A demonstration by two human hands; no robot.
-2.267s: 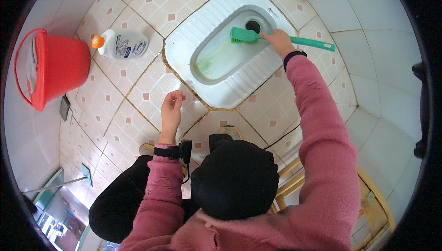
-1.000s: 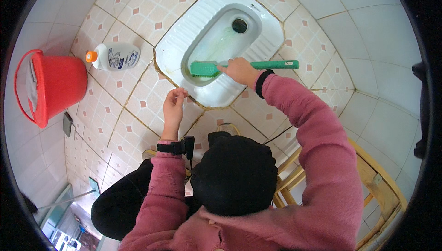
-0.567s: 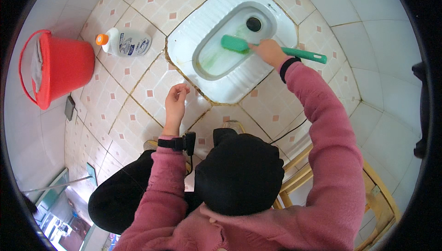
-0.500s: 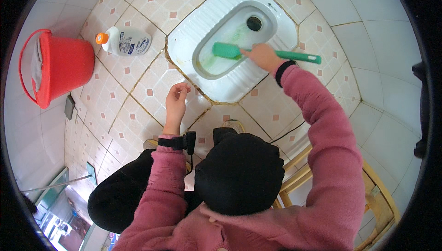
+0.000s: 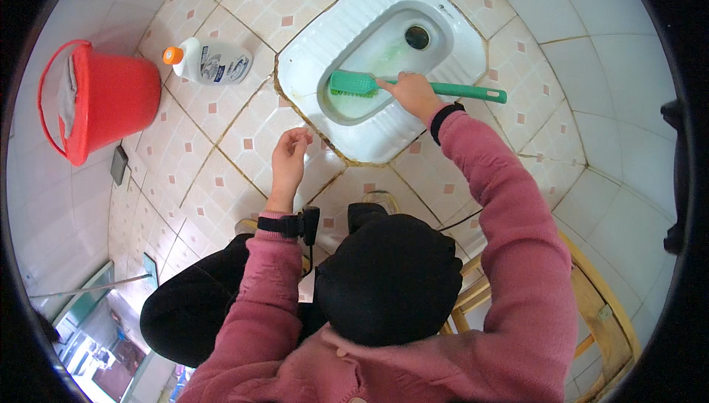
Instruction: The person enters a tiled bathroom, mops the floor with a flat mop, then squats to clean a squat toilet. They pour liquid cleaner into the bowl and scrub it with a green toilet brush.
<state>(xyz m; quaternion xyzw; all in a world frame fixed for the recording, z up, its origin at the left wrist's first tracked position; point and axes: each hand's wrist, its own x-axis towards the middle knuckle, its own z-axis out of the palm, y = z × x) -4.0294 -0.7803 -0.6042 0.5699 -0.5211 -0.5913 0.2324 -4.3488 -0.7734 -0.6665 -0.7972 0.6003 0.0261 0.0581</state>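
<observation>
My right hand (image 5: 415, 95) is closed around the handle of a green scrub brush (image 5: 467, 92), with a finger stretched along its neck. The brush's bristles rest in the basin of a white squat toilet (image 5: 303, 58), at its near left end, where greenish liquid shows on the surface. My left hand (image 5: 291, 158) hovers over the floor tiles just off the toilet's near left corner. Its fingers are loosely bent and nothing shows in them. A white bottle with an orange cap (image 5: 216, 61) is on the floor left of the toilet.
A red bucket (image 5: 122, 100) with a grey cloth over its rim is at the far left, near a dark flat object (image 5: 119, 164). A wooden chair (image 5: 602, 314) is at the lower right. Tiled walls (image 5: 613, 70) rise at the right. A thin black cable (image 5: 461, 220) crosses the floor.
The brush head has moved left and slightly toward me along the basin, my right hand with it. The left hand stays about where it was. The whole view has shifted slightly.
</observation>
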